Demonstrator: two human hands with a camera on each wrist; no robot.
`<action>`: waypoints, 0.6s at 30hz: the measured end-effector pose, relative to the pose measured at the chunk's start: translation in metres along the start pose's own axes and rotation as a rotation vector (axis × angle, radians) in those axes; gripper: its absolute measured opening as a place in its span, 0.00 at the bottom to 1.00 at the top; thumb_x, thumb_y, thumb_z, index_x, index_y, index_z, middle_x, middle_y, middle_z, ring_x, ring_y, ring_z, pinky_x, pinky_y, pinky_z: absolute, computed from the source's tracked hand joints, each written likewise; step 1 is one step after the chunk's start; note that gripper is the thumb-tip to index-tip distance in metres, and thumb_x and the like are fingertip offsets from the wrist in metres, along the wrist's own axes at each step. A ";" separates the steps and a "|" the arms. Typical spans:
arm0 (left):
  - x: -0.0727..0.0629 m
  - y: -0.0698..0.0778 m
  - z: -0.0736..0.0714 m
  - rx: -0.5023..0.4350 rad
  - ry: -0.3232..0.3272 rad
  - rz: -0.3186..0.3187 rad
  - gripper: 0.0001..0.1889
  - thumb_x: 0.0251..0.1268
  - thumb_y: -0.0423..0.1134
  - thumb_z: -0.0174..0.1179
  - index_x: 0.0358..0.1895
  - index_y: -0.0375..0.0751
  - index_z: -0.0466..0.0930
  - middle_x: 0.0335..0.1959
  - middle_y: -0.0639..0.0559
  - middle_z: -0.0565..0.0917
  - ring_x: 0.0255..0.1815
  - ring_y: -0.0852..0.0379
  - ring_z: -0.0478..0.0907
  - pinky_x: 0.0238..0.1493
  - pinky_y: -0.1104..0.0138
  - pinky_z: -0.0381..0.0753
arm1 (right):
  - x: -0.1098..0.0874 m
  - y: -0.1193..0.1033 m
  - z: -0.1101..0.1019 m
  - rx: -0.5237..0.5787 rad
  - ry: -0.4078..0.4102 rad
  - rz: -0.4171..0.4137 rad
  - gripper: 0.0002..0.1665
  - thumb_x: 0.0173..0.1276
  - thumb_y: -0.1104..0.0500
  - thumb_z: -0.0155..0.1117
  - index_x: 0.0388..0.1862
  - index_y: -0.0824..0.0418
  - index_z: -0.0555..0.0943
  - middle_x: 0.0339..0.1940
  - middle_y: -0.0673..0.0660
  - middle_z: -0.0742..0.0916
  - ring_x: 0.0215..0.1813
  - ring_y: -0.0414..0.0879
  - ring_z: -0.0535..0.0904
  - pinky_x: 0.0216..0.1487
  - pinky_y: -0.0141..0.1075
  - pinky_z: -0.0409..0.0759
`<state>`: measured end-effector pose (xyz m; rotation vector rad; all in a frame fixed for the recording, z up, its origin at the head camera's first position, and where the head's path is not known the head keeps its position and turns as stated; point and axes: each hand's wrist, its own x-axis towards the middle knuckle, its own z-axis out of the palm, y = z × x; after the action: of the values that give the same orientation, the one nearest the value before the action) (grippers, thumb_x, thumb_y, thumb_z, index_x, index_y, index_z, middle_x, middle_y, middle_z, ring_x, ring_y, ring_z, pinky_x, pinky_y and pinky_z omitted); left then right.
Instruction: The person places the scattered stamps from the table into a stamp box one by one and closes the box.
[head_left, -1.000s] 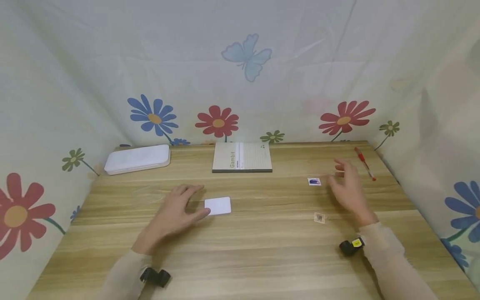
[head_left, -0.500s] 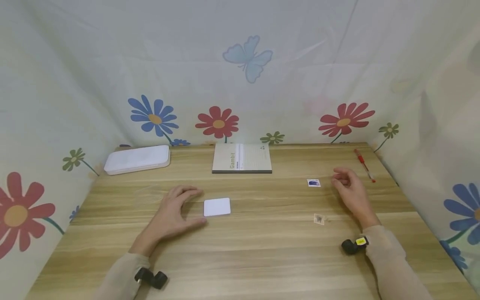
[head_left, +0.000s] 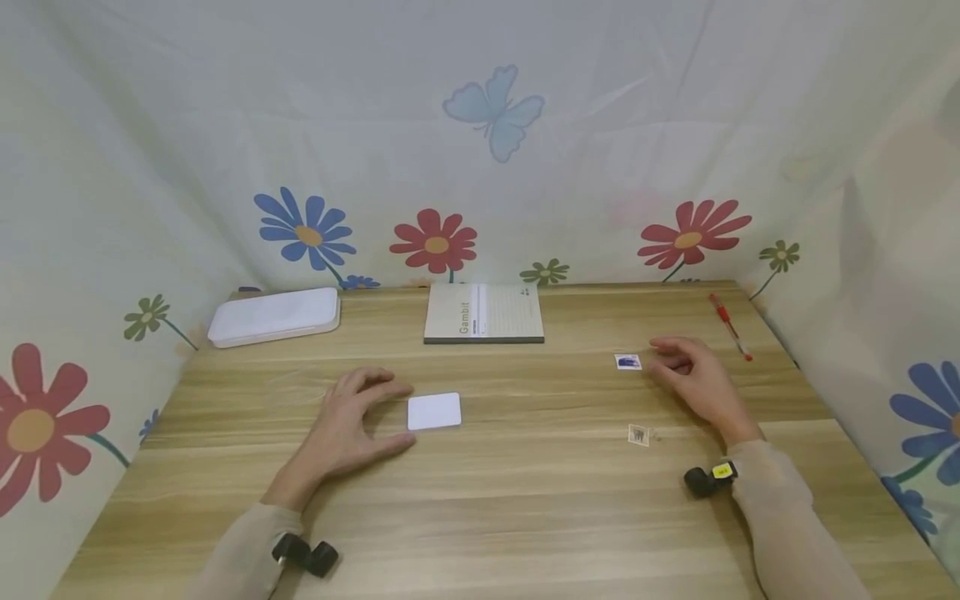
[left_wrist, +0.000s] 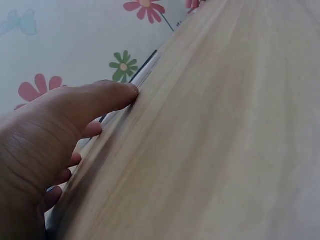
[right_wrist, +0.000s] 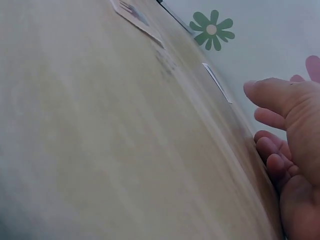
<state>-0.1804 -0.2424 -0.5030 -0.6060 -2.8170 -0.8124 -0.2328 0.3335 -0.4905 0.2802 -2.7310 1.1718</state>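
Well, white card (head_left: pixel 434 411): nearer you than the notebook (head_left: pixel 484 313), just beside your left hand (head_left: pixel 341 429), thumb and fingers parted and empty.
Blue stamp (head_left: pixel 627 362): right of the notebook, near your loosely curled, empty right hand (head_left: pixel 701 383).
Red pen (head_left: pixel 730 327): farther right of the notebook, your right hand between it and that stamp.
White card's long axis: left to right, roughly along the notebook's front edge.

The left hand (head_left: pixel 343 427) is beside a white card (head_left: pixel 434 411), the right hand (head_left: pixel 697 382) beside a blue stamp (head_left: pixel 627 362).
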 end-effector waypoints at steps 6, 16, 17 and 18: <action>0.000 0.001 0.000 -0.004 0.006 0.009 0.37 0.55 0.68 0.83 0.68 0.63 0.88 0.74 0.46 0.77 0.77 0.40 0.68 0.77 0.32 0.59 | 0.004 -0.003 0.002 -0.075 -0.087 0.022 0.33 0.80 0.46 0.75 0.77 0.59 0.82 0.67 0.68 0.78 0.57 0.56 0.77 0.57 0.43 0.76; 0.002 0.005 0.000 0.009 -0.006 -0.003 0.36 0.55 0.67 0.83 0.68 0.63 0.89 0.74 0.45 0.76 0.77 0.38 0.67 0.76 0.33 0.59 | 0.007 -0.007 0.009 -0.125 -0.102 0.032 0.28 0.80 0.45 0.75 0.73 0.54 0.87 0.70 0.69 0.73 0.60 0.61 0.72 0.60 0.58 0.74; 0.002 0.005 0.000 0.010 -0.006 -0.004 0.35 0.55 0.66 0.83 0.67 0.63 0.89 0.74 0.45 0.76 0.77 0.38 0.66 0.75 0.34 0.59 | 0.007 -0.007 0.010 -0.129 -0.098 0.028 0.28 0.80 0.45 0.75 0.72 0.54 0.87 0.69 0.70 0.73 0.60 0.61 0.73 0.60 0.58 0.74; 0.003 0.005 0.001 0.009 -0.006 -0.005 0.35 0.55 0.65 0.84 0.67 0.63 0.89 0.74 0.45 0.76 0.77 0.38 0.66 0.75 0.34 0.59 | 0.007 -0.007 0.010 -0.132 -0.093 0.023 0.27 0.80 0.46 0.75 0.72 0.54 0.87 0.69 0.70 0.73 0.60 0.61 0.72 0.60 0.58 0.74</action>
<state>-0.1807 -0.2371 -0.5004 -0.6010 -2.8277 -0.7994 -0.2390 0.3200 -0.4909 0.2939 -2.8833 1.0026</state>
